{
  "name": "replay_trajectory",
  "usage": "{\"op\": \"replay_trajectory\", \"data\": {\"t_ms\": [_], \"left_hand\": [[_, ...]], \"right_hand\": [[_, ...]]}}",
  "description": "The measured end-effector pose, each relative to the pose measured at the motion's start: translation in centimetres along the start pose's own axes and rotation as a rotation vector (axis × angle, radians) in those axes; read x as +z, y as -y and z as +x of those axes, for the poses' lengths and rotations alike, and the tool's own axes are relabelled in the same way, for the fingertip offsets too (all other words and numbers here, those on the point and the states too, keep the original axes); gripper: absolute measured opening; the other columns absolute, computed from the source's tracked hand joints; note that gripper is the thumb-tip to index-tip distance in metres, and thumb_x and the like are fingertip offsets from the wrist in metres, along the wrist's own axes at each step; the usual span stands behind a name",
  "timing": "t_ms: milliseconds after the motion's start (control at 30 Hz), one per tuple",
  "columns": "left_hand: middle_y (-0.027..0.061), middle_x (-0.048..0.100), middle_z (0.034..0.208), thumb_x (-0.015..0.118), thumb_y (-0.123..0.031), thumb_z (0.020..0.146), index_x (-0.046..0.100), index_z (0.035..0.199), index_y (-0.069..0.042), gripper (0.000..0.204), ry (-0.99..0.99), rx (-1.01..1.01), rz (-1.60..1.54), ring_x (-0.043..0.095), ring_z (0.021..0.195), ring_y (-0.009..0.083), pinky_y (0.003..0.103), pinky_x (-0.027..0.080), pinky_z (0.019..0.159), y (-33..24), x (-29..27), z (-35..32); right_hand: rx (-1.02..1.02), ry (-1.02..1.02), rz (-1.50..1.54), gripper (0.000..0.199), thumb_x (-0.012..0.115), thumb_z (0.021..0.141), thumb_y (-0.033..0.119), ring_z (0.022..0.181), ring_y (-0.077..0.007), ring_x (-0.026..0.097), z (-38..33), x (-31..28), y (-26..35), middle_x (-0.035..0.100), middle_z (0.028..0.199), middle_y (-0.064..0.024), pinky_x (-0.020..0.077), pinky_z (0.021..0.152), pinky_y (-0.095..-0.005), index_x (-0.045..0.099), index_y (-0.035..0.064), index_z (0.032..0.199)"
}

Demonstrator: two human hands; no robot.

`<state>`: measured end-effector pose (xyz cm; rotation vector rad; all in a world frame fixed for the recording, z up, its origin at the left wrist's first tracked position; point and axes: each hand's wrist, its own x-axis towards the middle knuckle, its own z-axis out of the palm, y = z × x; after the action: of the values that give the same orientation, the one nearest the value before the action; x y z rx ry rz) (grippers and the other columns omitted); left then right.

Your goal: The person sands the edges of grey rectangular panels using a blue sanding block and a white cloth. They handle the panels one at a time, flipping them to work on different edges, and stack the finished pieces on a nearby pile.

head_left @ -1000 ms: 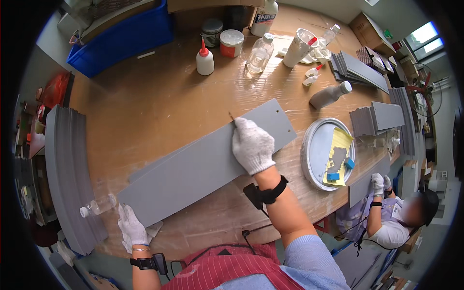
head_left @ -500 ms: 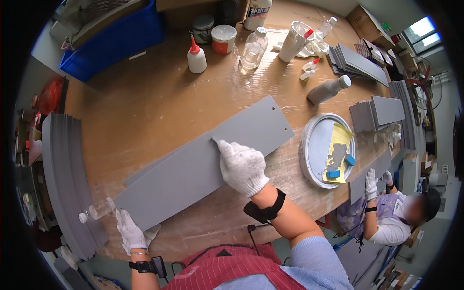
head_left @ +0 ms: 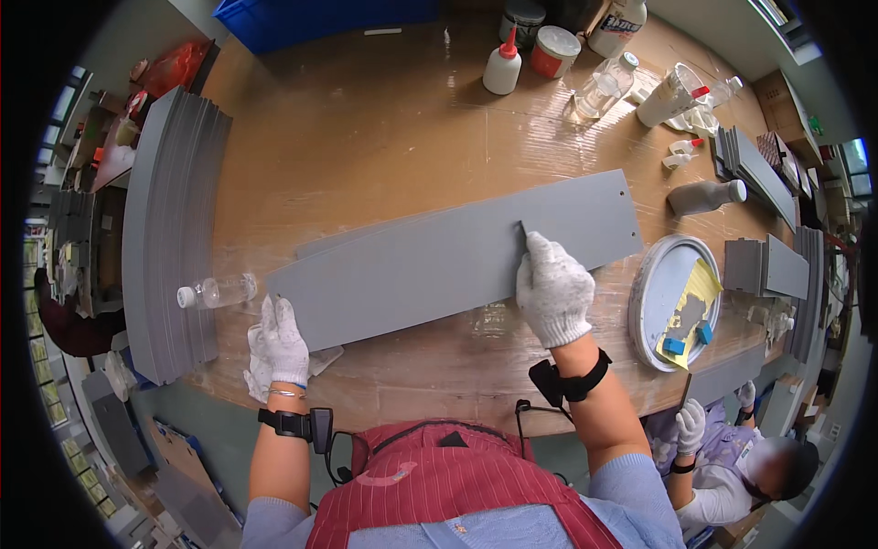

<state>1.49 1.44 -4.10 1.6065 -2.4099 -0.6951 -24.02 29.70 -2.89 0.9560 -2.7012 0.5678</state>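
A long grey panel (head_left: 430, 261) with two small holes at its right end lies slantwise across the table in front of me. Another grey panel (head_left: 352, 236) shows as a strip along its far edge. White-gloved, my right hand (head_left: 556, 291) is closed over the panel's right half. From its fingertips sticks out a small dark, thin piece (head_left: 522, 228), its tip at the panel's surface. My left hand (head_left: 282, 343), gloved too, rests at the panel's left end with its fingers stretched out. A white cloth (head_left: 325, 358) lies partly under that end.
Left stands a tall stack of grey panels (head_left: 169, 247), beside a lying clear bottle (head_left: 219, 291). Right is a round lid (head_left: 642, 316) with yellow paper (head_left: 688, 306) and blue blocks (head_left: 674, 346). Glue bottles (head_left: 501, 71) and tubs stand at the back. A co-worker (head_left: 732, 457) handles a panel at right.
The view has swung leftward, so the table items sit further right. My right hand remains closed on the small dark piece above the panel; my left stays at the panel's left end.
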Motion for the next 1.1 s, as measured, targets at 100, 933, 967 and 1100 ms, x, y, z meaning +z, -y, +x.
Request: {"op": "replay_trajectory", "data": {"t_ms": [100,933,967,1100], "left_hand": [[0.0264,0.062,0.127,0.049,-0.037,0.103,0.06,0.131,0.001,0.048,0.024,-0.063,-0.048,0.067,0.092,0.0384,0.043,0.053,0.082,-0.7,0.0,-0.1],[0.0261,0.044,0.146,0.028,-0.074,0.097,0.029,0.153,0.001,0.093,0.705,-0.331,-1.451,0.054,0.122,0.0396,0.05,0.047,0.101,12.7,-1.8,-0.6],[0.0261,0.045,0.145,0.029,-0.074,0.096,0.03,0.153,0.001,0.093,0.696,-0.365,-1.459,0.055,0.121,0.0393,0.05,0.047,0.101,13.5,-1.6,-0.7],[0.0251,0.051,0.139,0.03,-0.069,0.099,0.035,0.15,0.0,0.086,0.672,-0.472,-1.446,0.058,0.117,0.0365,0.049,0.048,0.101,13.8,-0.3,-0.6]], "right_hand": [[-0.347,0.328,0.121,0.025,0.059,0.084,0.015,0.066,-0.0237,0.066,-3.1,1.3,9.9,0.063,0.078,-0.0054,0.0521,0.056,-0.0385,0.058,0.0084,0.109],[-0.197,0.023,0.49,0.019,0.064,0.088,0.008,0.075,-0.0301,0.071,-2.0,5.0,20.9,0.072,0.086,-0.013,0.0565,0.068,-0.0389,0.07,0.0082,0.106],[0.124,0.003,0.429,0.014,0.063,0.09,0.007,0.079,-0.0311,0.071,-0.8,4.9,17.7,0.072,0.091,-0.0163,0.057,0.071,-0.0374,0.071,0.007,0.102],[0.192,-0.074,-0.021,0.018,0.061,0.091,0.012,0.08,-0.0342,0.07,2.4,5.6,15.3,0.072,0.092,-0.0157,0.0568,0.071,-0.041,0.069,0.0065,0.106]]}}
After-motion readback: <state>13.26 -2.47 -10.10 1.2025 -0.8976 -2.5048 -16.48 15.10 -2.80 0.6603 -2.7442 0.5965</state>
